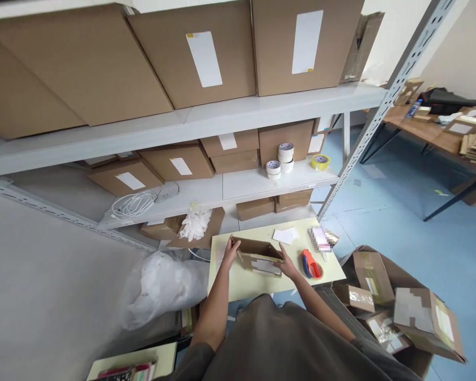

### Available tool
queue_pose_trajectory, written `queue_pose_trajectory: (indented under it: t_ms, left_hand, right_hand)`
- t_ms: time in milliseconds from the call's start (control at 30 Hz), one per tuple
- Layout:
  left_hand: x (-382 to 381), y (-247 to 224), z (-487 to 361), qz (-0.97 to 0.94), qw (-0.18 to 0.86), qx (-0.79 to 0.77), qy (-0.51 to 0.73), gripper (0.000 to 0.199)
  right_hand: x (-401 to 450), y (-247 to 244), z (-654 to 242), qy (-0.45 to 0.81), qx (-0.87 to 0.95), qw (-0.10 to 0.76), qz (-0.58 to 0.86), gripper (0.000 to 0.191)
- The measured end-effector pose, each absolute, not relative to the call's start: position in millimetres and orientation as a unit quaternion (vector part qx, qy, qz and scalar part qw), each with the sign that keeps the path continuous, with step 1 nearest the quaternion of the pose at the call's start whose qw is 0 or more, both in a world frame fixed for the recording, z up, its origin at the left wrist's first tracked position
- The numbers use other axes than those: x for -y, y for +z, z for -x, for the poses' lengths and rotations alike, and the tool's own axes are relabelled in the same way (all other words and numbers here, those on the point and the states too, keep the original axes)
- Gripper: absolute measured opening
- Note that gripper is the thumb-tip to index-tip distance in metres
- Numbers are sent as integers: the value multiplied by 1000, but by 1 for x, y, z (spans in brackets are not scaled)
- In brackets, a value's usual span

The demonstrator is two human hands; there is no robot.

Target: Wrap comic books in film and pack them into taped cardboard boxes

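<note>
A small cardboard box [249, 262], its top open and a white label on its near side, is held over the pale yellow table [238, 288]. My left hand [230, 253] grips its left end, fingers closed at the upper corner. At the right end, my right hand [287, 263] is closed on the box wall. To the right of that hand lies a red and blue tape dispenser [310, 263]. White paper slips [285, 235] rest behind the box. The inside of the box is mostly hidden in shadow.
Metal shelving [238, 117] with large cartons [222, 58] rises in front. White tape rolls [286, 152] and a yellow tape roll [320, 162] sit on the middle shelf. A big carton of boxes [375, 283] stands at right, a plastic bag [162, 286] at left.
</note>
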State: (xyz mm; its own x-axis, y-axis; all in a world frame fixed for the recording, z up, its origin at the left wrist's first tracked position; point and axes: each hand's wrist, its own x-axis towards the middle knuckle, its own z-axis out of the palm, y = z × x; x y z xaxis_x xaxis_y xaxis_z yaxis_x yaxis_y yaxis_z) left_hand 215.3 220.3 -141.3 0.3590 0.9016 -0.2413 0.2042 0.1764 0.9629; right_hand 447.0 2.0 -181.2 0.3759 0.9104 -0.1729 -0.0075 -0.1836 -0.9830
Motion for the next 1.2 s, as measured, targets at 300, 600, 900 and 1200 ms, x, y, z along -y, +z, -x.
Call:
queue_pose_trajectory:
  t_ms: [300,600,900,1200]
  left_hand:
    - [-198,-131,-184,-593,590,-456,304,72]
    - [-188,-137,-197,-620,552,-495,256,98]
    - [-192,-142,-197,-653,563,-444,244,87]
    - [-189,-156,-192,-634,548,-472,274,60]
  right_hand:
    - [-50,-161,-423,341,402,578,623,110]
    - [-16,-180,-431,344,409,572,622,100]
    - [-13,-196,-438,363,429,518,644,96]
    - [-14,-195,-431,339,404,525,668,88]
